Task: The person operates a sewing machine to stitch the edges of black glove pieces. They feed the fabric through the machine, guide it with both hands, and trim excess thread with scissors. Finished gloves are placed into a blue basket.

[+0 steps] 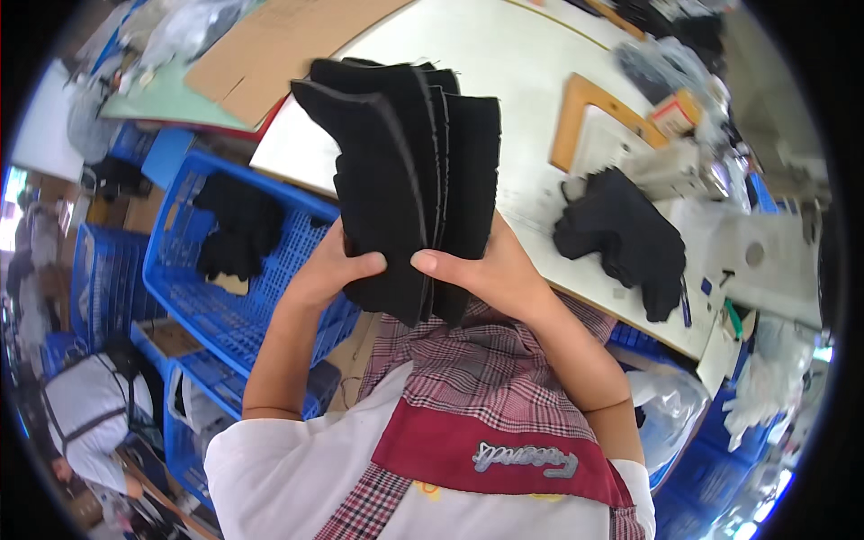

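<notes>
A stack of black cut fabric pieces (387, 171) is held up in front of me, above the near edge of the white table. My left hand (333, 270) grips its lower left side, thumb across the front. Lower right, my right hand (486, 270) has its thumb pressed on the same stack. The fingers of both hands are hidden behind the cloth. Pale stitched or frayed edges run along several layers. To the right, a crumpled black fabric heap (621, 238) lies on the table beside the sewing machine (675, 171).
At my left stands a blue plastic basket (180, 261) with black cloth inside. Brown cardboard (261, 63) lies at the far left of the white table (531, 54). A green-handled tool (733, 317) rests at the right edge. Another person (94, 405) is at lower left.
</notes>
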Available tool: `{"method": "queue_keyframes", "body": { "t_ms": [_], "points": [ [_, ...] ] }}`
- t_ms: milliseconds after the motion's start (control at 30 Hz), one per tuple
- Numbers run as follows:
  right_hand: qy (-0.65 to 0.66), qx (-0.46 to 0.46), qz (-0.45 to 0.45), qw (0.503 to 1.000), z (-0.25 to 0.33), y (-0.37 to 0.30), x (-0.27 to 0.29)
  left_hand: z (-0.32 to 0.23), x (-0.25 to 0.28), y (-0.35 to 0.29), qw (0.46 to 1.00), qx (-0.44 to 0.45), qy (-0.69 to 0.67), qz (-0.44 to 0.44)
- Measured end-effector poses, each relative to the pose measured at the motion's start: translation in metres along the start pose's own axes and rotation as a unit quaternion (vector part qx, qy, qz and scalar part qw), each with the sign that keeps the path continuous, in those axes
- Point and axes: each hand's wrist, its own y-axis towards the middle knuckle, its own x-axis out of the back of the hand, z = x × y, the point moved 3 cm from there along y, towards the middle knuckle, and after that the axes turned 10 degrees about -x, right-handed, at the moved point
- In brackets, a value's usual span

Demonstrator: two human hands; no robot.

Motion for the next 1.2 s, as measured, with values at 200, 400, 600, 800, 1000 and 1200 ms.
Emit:
{"method": "queue_keyframes", "body": {
  "t_ms": [200,400,600,800,1000,1200],
  "points": [
    [0.034,0.044,-0.031,0.998,-0.014,-0.031,0.04,0.003,-0.066,0.013,0.994,0.003,0.104,-0.03],
    [0.126,-0.008,-0.021,0.992,-0.01,-0.045,0.066,0.0,-0.093,0.021,1.0,0.002,-0.003,0.002],
    [-0.031,0.046,-0.015,0.998,-0.021,-0.076,0.084,-0.01,-0.086,0.024,0.991,-0.043,-0.087,0.091],
    [-0.233,0.018,-0.134,0.963,-0.009,-0.093,0.07,0.017,-0.123,0.023,0.997,-0.008,-0.065,0.027],
    [-0.226,-0.02,-0.102,0.969,-0.002,-0.118,0.076,0.014,-0.097,0.006,0.983,0.024,-0.181,-0.001],
    [-0.251,0.043,-0.122,0.959,-0.01,-0.145,0.119,-0.028,-0.098,0.023,0.986,0.003,-0.075,0.148]
  ]
}}
